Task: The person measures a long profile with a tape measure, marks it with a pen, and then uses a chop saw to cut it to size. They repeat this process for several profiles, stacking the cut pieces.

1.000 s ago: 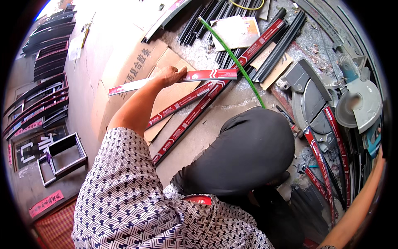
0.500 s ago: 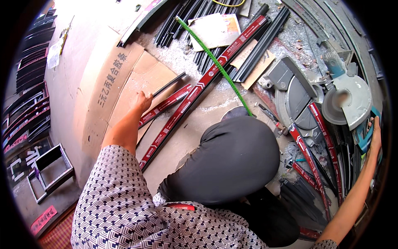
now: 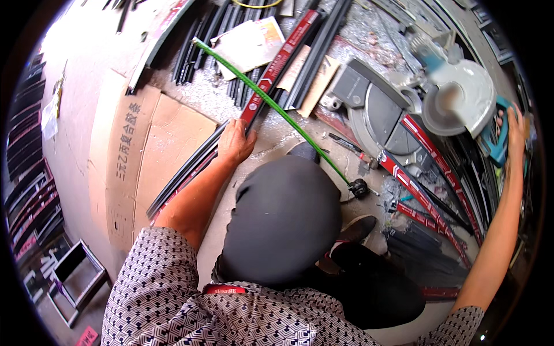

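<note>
Red strip (image 3: 284, 59): under the half-curled left hand (image 3: 235, 141); firm hold unclear.
Teal saw handle (image 3: 495, 152): right hand (image 3: 516, 131), fingers wrapped around it.

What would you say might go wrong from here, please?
The green tape measure lies across the long red strip, so it might be dragged along if that strip moves. With the right hand at the saw handle and the left hand by that strip, attention could be split.
</note>
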A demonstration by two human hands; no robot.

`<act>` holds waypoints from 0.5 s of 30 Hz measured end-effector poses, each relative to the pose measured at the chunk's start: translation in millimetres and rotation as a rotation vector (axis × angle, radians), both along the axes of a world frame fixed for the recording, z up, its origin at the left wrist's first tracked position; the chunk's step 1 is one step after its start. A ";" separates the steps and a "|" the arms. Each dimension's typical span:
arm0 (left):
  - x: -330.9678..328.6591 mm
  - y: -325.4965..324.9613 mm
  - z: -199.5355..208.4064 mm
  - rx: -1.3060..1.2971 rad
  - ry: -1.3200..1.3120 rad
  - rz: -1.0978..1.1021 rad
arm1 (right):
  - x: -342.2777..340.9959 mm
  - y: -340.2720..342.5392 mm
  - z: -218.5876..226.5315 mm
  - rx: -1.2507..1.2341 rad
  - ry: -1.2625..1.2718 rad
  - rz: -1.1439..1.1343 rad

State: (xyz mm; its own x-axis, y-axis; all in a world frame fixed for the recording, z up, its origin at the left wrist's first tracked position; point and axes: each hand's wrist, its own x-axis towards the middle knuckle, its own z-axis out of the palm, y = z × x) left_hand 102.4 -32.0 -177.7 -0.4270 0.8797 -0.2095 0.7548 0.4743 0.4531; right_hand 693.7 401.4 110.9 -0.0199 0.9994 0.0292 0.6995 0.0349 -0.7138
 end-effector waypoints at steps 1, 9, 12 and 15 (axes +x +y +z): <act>7.1 9.5 0.3 -0.062 -0.024 0.022 | -2.4 -1.6 4.8 0.007 -0.015 -0.006; 31.5 38.9 -46.8 -0.103 -0.494 0.252 | -23.6 -7.7 13.4 -0.050 0.176 -0.074; 43.9 54.5 -57.3 -0.137 -0.806 0.380 | -15.7 -6.5 12.9 -0.034 0.225 -0.099; 42.2 66.1 -62.9 -0.155 -1.023 0.506 | -14.3 -13.1 11.0 0.028 0.197 -0.093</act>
